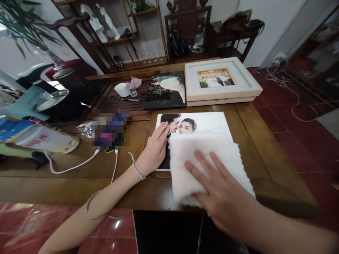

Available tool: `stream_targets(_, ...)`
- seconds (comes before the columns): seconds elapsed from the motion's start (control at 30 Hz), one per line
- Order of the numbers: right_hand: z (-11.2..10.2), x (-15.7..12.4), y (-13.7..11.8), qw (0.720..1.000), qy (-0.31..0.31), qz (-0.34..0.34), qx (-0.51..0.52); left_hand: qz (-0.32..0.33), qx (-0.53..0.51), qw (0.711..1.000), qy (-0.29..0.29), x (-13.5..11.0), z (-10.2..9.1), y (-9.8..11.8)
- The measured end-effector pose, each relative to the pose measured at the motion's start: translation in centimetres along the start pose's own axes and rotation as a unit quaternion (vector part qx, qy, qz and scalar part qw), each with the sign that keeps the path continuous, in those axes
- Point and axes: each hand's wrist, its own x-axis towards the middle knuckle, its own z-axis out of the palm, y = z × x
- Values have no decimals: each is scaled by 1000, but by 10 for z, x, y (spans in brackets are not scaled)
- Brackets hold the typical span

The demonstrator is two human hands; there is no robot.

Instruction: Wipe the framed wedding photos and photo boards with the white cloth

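Observation:
A photo panel showing a couple lies flat on the wooden table near its front edge. My left hand rests on the panel's left side, fingers stretched out and holding nothing. Spread over the panel's lower right is a white cloth, which hangs past its near edge. My right hand lies on this cloth with its fingers spread, pressing down flat. The cloth hides much of the picture's lower part.
Behind the panel sit a dark photo album and a stacked wooden picture frame. A white cup stands on the tea tray. Left are a snack bag, a blurred-out object and white cables across the table.

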Motion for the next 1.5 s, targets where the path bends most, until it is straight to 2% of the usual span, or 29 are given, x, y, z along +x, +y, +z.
stream_targets(0.07,-2,-8,-11,1000,-7,-14,16,-7,4,1000,-5,0,0,0)
stream_targets(0.17,0,-4,-1,999,-18,-3,34,-7,8,1000,-6,1,0,1)
stream_targets(0.4,6,41,78,995,-76,32,-54,-4,-5,1000,-1,1,-2,3)
stream_targets(0.5,6,59,107,994,-65,38,-79,-2,-13,1000,-2,2,-3,5)
stream_targets(0.6,9,67,122,996,-53,24,-72,9,-17,1000,5,2,-2,5)
stream_targets(0.67,10,67,120,996,-51,27,-72,11,-13,1000,9,2,-1,5)
stream_targets(0.73,12,61,106,996,-55,25,-70,10,-8,1000,10,1,0,6)
stream_targets(0.93,11,22,33,999,-38,-28,11,8,2,1000,-13,1,-2,8)
stream_targets(1.03,12,7,16,998,-25,-43,29,11,4,1000,-9,2,-4,8)
stream_targets(1.13,14,5,21,998,-8,-55,22,8,6,1000,-9,2,-3,8)
stream_targets(1.23,15,14,43,999,-10,-46,0,2,9,1000,-7,2,-1,8)
stream_targets(1.5,7,68,110,994,-71,31,-77,-8,0,1000,16,2,1,8)
